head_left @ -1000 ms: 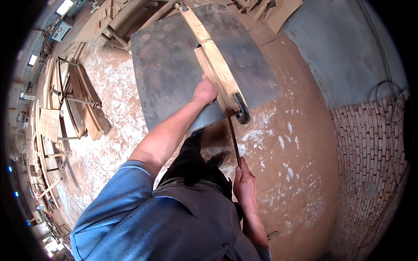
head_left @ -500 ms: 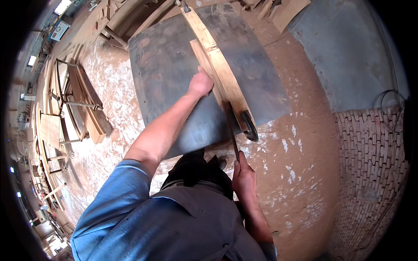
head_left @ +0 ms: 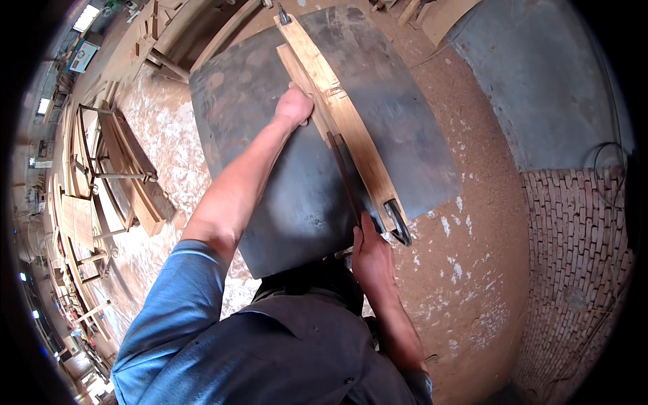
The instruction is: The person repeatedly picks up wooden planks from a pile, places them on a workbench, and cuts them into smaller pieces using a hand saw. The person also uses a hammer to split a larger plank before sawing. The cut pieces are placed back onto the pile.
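Observation:
A thick wooden beam [head_left: 347, 125] lies lengthwise on the dark metal-topped table [head_left: 243, 101], with a black clamp [head_left: 398, 223] at its near end and another clamp [head_left: 283, 13] at its far end. Along its left side rests a thinner wooden strip [head_left: 295, 66]. My left hand [head_left: 295, 106] is closed round this strip and presses it toward the beam. My right hand [head_left: 372, 253] grips a long, narrow, dark file [head_left: 346, 177], whose far end touches the strip's near part. The handle end is hidden in my fingers.
Racks of wooden boards [head_left: 125, 162] stand on the dusty floor at the left. Beyond the table lie wooden beams [head_left: 216, 40]. A grey sheet-covered surface [head_left: 533, 88] is at the right, above stacked bricks [head_left: 567, 236].
My right hand has pushed the file forward, away from my body, along the strip. My left hand keeps its hold. The table appears slightly shifted in the view.

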{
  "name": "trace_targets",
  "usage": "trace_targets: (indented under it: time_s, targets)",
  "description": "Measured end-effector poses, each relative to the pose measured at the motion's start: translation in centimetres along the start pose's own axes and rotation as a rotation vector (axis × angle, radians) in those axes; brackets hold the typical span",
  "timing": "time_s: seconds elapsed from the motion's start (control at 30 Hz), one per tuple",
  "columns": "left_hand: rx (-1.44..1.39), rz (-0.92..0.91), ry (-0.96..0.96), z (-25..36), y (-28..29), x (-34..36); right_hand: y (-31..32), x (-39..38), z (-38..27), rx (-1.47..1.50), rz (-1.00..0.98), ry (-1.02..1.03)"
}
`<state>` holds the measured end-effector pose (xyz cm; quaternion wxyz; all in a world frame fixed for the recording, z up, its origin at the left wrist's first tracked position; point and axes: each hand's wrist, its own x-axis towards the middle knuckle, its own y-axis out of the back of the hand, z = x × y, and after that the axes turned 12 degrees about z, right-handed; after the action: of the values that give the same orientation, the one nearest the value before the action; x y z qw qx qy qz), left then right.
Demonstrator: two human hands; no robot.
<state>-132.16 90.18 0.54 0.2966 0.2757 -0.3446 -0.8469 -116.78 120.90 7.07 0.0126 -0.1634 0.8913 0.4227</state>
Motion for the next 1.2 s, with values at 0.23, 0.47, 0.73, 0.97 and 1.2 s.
trace_targets:
  time_s: [0.23,0.47,0.73,0.97,1.2]
  targets:
    - [-0.035,0.028,-0.016,-0.3,1.4,4.9,-1.5,3.9,-3.3,-0.01,-0.028,-0.006]
    - [0.016,0.096,-0.035,-0.7,2.8,10.5,-4.2,7.7,-5.7,-0.036,0.034,0.079]
    - [0.28,-0.033,-0.01,3.3,7.3,13.3,-7.7,13.4,-8.9,-0.03,-0.008,0.274]
    - [-0.751,-0.286,0.275,-8.3,12.7,13.2,-2.5,2.9,-5.6,0.325,-0.182,0.052]
    - [0.3,0.337,-0.699,-5.4,14.7,-5.2,5.8,-7.6,5.2,0.694,0.169,-0.368]
